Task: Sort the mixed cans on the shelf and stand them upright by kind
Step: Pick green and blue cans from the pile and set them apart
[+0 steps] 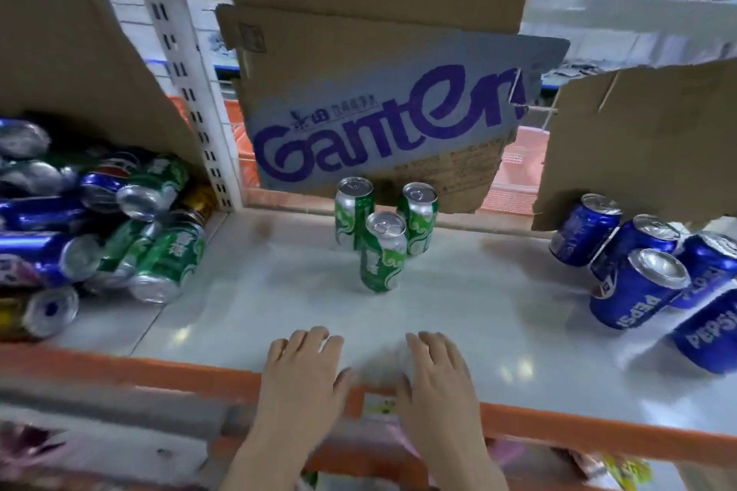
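Three green cans stand upright in the middle of the white shelf (458,291); the nearest green can (383,253) is in front of the other two. Several blue Pepsi cans (634,291) stand grouped at the right. At the left lies a jumbled pile of mixed cans (119,219), green, blue and gold, most on their sides. My left hand (303,375) and my right hand (436,379) rest flat, palms down, side by side on the shelf's front edge, fingers straight, holding nothing.
An orange rail (159,369) runs along the shelf's front edge. A cardboard sheet printed "Ganten" (379,124) leans at the back behind the green cans. More cardboard (646,147) stands at the back right, and a white slotted upright (199,112) separates the left bay.
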